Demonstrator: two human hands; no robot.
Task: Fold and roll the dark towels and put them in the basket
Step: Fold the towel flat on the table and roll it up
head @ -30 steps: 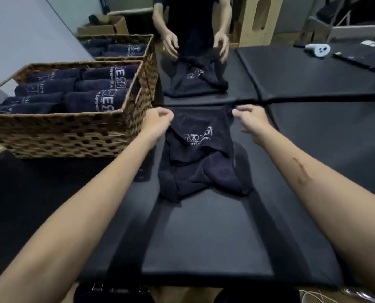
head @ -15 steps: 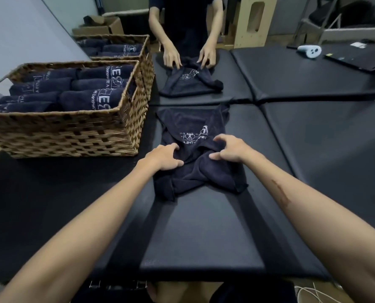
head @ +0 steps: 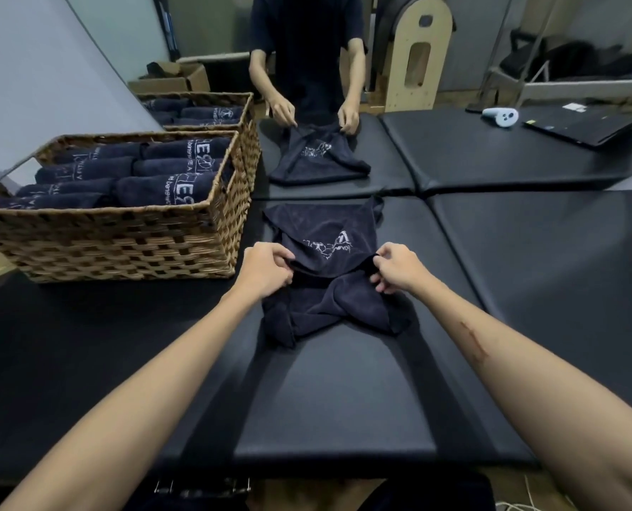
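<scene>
Your left hand (head: 266, 272) and right hand (head: 395, 267) pinch the crumpled dark towel (head: 325, 289) at frame centre on the black counter (head: 329, 400), right of the basket (head: 122, 237).

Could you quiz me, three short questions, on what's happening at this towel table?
1. True or false: both hands, the left hand and the right hand, grip the dark towel lying on the black mat.
2. Where does the nearer wicker basket sit relative to that towel?
A. on its left
B. on its right
C. on top of it
3. Fill in: the basket already holds several ______ towels.

Key: 1 true; 2 A; 3 rolled.
</scene>
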